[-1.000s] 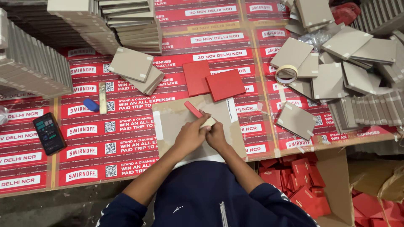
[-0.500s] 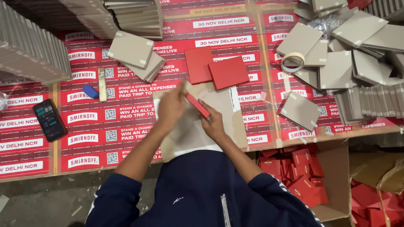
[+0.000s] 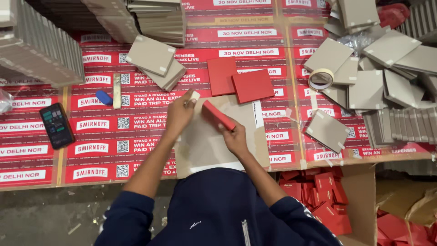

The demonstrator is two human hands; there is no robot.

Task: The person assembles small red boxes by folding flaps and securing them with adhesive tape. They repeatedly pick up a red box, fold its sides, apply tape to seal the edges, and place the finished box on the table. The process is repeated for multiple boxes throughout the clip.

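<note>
My right hand [image 3: 234,136] grips a small red box [image 3: 218,115], tilted on edge over a grey cardboard sheet [image 3: 207,150] lying on the red printed table cover. My left hand [image 3: 179,114] is raised just left of the box and pinches a small pale scraper-like piece [image 3: 194,96] between its fingertips. Two flat red box lids [image 3: 236,82] lie side by side just beyond the sheet.
Grey board boxes are stacked at the left [image 3: 36,50], top centre [image 3: 157,18] and piled loosely at the right [image 3: 378,68]. A tape roll [image 3: 320,78] lies among them. A phone [image 3: 56,125] and a blue object [image 3: 104,97] sit at the left. Red boxes fill a carton [image 3: 325,200] below the table edge.
Both hands have lifted off the cardboard sheet. The right hand has raised and tilted the red box; the left hand has moved up and left with the pale piece.
</note>
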